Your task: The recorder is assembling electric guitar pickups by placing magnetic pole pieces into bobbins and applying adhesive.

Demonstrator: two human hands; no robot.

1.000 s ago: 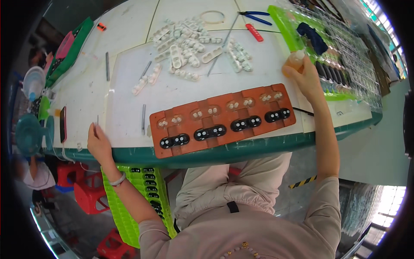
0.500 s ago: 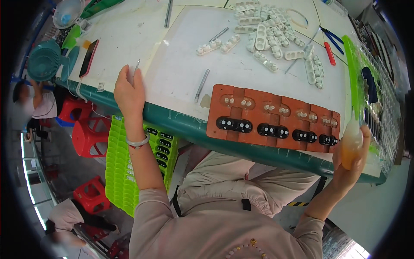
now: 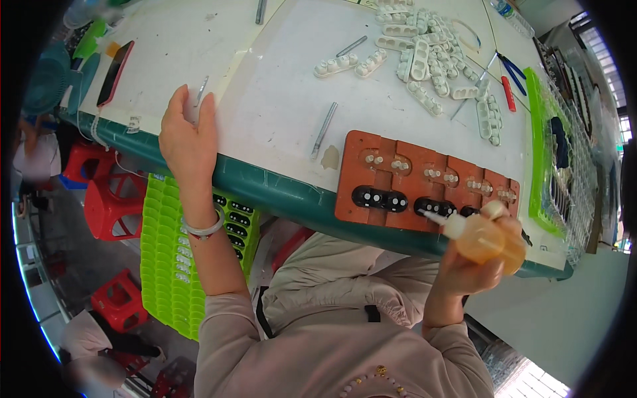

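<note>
My right hand (image 3: 474, 268) is wrapped round a translucent squeeze bottle (image 3: 481, 240) of amber liquid, tilted on its side. Its narrow nozzle points left, at or just above the second black oval piece (image 3: 434, 205) in a red-brown fixture (image 3: 383, 149). Another black piece (image 3: 379, 198) with white round dots sits in the left slot; the bottle and hand partly hide those farther right. Small clear parts (image 3: 441, 175) sit in the upper recesses. My left hand (image 3: 189, 142) rests open at the table edge, thumb and fingers apart around a thin metal rod (image 3: 201, 91).
White moulded pieces (image 3: 419, 60) are heaped at the back. More metal rods (image 3: 324, 131), blue-handled pliers (image 3: 512, 69) and a red-handled tool (image 3: 508, 94) lie about. A phone (image 3: 115, 73) lies left. Green trays (image 3: 162, 252) stand below the table; a green-framed rack (image 3: 541, 159) stands right.
My right hand has brought the bottle leftward from the right end of the fixture and tipped it from upright to sideways. The left hand stays near the rod; the view has shifted slightly.
</note>
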